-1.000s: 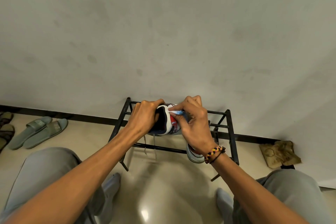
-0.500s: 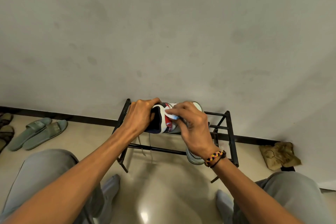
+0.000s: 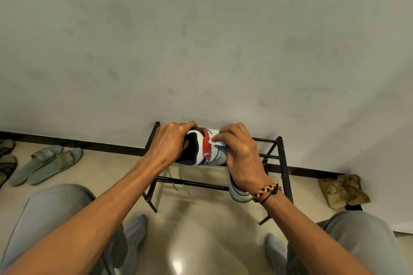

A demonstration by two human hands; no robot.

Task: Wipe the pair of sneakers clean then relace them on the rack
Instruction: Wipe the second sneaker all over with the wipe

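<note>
A white sneaker point(image 3: 207, 149) with red and navy panels is held above the black metal rack point(image 3: 283, 163). My left hand point(image 3: 169, 143) grips its heel collar. My right hand point(image 3: 240, 152) pinches a small white wipe point(image 3: 215, 141) and presses it on the sneaker's side. Loose laces point(image 3: 176, 176) hang under the shoe. The second sneaker point(image 3: 238, 193) rests on the rack's front bar, largely hidden behind my right wrist.
A grey wall rises right behind the rack. Green slides point(image 3: 48, 162) and darker sandals point(image 3: 6, 161) lie on the floor at left. A crumpled brown cloth point(image 3: 343, 191) sits at the right by the wall. My knees and socked feet flank the glossy floor in front.
The sneaker has turned so more of its red and white side shows. My right hand with the wipe slid right along the shoe's side. My left hand keeps its grip.
</note>
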